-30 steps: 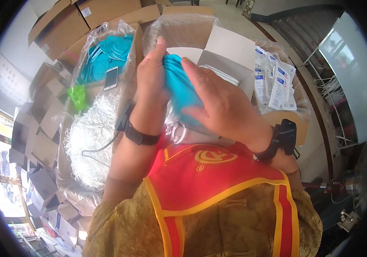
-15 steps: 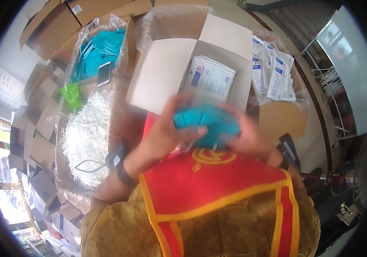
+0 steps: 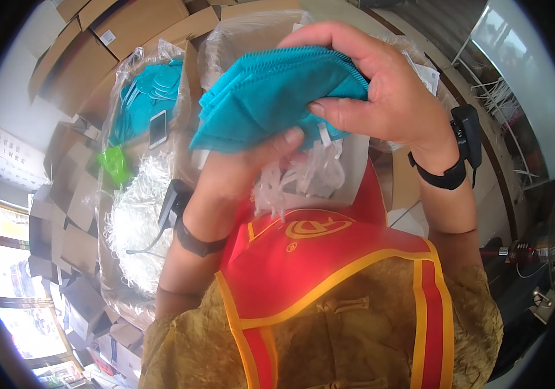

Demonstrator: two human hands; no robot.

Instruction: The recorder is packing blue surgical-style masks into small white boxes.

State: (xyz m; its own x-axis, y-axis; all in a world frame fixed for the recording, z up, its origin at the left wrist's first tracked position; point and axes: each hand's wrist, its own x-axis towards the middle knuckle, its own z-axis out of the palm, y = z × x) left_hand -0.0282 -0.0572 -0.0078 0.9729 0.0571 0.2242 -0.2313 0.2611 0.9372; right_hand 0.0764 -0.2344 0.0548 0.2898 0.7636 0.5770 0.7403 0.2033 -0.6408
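Holding a stack of teal masks [image 3: 271, 97] at twelve o'clock

Nine o'clock: cardboard cartons [image 3: 47, 220], several, flaps at odd angles.
Between nine and ten: green plastic bag [image 3: 115, 164], one, crumpled, just beside the strands.
Between eight and nine: white strands [image 3: 138, 236], one loose heap, in a plastic-lined carton.
Between ten and eleven: loose teal masks [image 3: 154, 84], one pile, in a clear liner.
Ten o'clock: phone [image 3: 158, 129], one, white-edged, dark screen upward.
Ten o'clock, close in: left hand [image 3: 242, 172], under the stack's lower edge, thumb laid on the near face; fingers hidden behind, so firmness cannot be told.
Twelve o'clock: the stack itself, tilted, zigzag-stitched edges uppermost, layers stepped at its left end. White ear loops [image 3: 319, 172] dangle below it in a bunch.
Between one and two: right hand [image 3: 387, 97], closed round the stack's right end, fingers over the top, thumb on the near face.
Two o'clock, far out: whiteboard [image 3: 517, 58], one.

Handling note, by judgement: even pressure from both thumbs should stop the layers sliding; the stepped end wants squaring gently, without creasing; the loops are best kept hanging free, clear of the thumbs.
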